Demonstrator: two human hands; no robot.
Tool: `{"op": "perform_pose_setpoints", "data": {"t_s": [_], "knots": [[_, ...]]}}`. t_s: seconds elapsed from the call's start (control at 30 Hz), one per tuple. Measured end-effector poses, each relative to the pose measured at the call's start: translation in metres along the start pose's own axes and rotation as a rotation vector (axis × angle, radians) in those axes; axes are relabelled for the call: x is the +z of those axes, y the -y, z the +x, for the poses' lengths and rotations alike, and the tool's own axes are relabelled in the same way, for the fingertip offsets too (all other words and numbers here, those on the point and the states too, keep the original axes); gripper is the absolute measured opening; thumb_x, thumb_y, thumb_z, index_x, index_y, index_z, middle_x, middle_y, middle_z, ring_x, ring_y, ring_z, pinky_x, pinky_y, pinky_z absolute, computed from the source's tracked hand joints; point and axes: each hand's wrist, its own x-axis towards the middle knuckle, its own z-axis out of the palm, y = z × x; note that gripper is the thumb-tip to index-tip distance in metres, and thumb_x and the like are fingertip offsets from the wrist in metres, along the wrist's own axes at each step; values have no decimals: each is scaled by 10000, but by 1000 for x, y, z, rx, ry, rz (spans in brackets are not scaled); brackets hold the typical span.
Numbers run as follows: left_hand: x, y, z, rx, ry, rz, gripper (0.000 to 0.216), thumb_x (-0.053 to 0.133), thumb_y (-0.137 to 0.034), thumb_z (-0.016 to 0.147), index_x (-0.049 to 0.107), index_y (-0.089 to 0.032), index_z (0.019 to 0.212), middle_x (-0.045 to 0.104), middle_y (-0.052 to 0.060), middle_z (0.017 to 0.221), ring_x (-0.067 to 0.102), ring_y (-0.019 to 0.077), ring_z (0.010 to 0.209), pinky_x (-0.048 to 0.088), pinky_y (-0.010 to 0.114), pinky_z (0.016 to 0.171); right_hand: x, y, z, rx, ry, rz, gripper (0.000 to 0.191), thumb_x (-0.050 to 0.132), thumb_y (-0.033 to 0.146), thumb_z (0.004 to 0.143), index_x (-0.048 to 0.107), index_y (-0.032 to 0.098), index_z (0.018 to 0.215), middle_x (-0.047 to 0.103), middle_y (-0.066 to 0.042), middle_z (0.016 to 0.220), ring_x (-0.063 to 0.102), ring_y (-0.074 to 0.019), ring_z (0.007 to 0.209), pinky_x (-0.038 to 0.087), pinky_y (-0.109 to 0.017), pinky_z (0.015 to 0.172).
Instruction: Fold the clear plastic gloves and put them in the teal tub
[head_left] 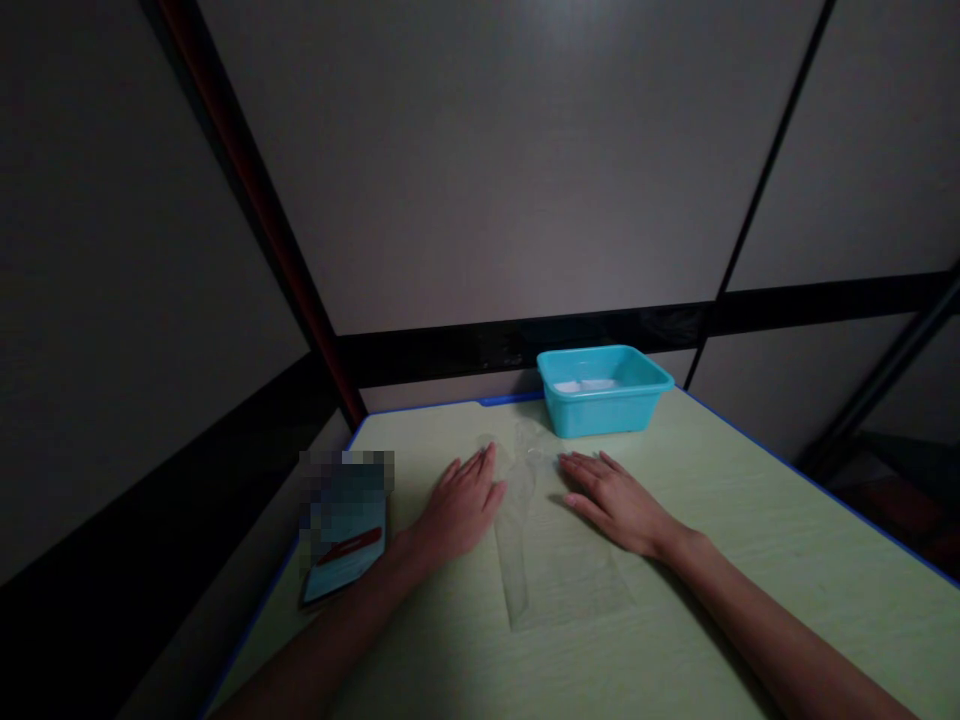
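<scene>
A clear plastic bag [559, 560] lies flat on the pale green table, one long side folded over and its far end crumpled. My left hand [461, 500] rests palm down at the bag's left side, fingers stretched out. On the right, my right hand [619, 498] lies flat with its fingers extended and the thumb over the bag's right part. Neither hand grips anything. Beyond my right hand stands a turquoise plastic basin [600, 412] with something white inside, too dim to name.
At the table's left edge lies a teal, book-like object [349, 575] with a red shape on it, partly blurred out. The table [750, 530] has a blue rim. Grey panels with a black band [450, 352] rise behind it.
</scene>
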Motion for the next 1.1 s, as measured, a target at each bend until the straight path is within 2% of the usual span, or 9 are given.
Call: {"op": "perform_pose_setpoints", "data": {"t_s": [0.23,0.37,0.5,0.63,0.77,0.83,0.87,0.97,1.1], "knots": [[-6,3,0,-35,-25,47,460,252,-254,866,254,-56,1281,426,151,1258,392,212,1155,229,372,981,3,0,0,-62,21,55,545,299,487,855,325,159,1290,336,-107,1332,291,-235,1217,206,-461,997],[-12,6,2,-36,-51,26,469,260,-254,861,229,-64,1288,403,146,1273,364,211,1172,193,388,997,1,-1,7,0,-71,186,507,309,419,867,305,141,1292,382,-115,1302,354,-221,1181,267,-409,984],[-8,4,14,62,-3,-90,480,267,-228,852,176,-86,1301,364,128,1307,293,179,1219,115,402,1023,4,-11,24,51,-146,331,390,276,292,873,378,140,1217,484,-110,1212,453,-209,1097,349,-377,924],[3,-1,28,121,12,-138,485,271,-219,850,149,-106,1306,377,124,1299,288,180,1223,96,437,1021,10,-20,37,52,-171,346,368,295,204,835,396,111,1176,555,-129,1110,512,-227,1016,392,-400,863],[0,-10,27,131,-56,-129,481,288,-225,850,172,-104,1301,368,135,1299,292,197,1218,90,439,1026,14,-24,38,38,-175,355,366,290,182,824,392,127,1171,571,-112,1083,521,-216,998,404,-387,847],[-8,-22,16,219,-89,-129,472,322,-238,846,215,-117,1290,364,117,1304,276,187,1224,82,404,1040,15,-25,37,32,-173,368,374,292,182,821,387,126,1178,567,-110,1088,515,-212,1004,400,-378,853],[-14,-29,9,304,-68,-142,457,333,-237,845,243,-130,1280,372,98,1301,283,170,1220,86,371,1046,15,-25,36,29,-173,375,377,293,184,819,386,128,1181,563,-108,1095,512,-211,1010,396,-375,858],[-25,-51,-15,550,105,-174,482,360,-317,847,261,-134,1282,314,79,1344,240,163,1244,123,305,1048,16,-25,36,18,-168,391,382,291,198,822,392,137,1185,552,-102,1117,507,-210,1017,387,-372,867],[-25,-69,-38,640,258,-199,618,303,-455,853,164,-80,1325,119,112,1406,85,220,1283,128,335,1046,15,-25,37,3,-167,399,385,297,216,824,406,122,1181,540,-116,1133,496,-221,1029,375,-382,877]]}}
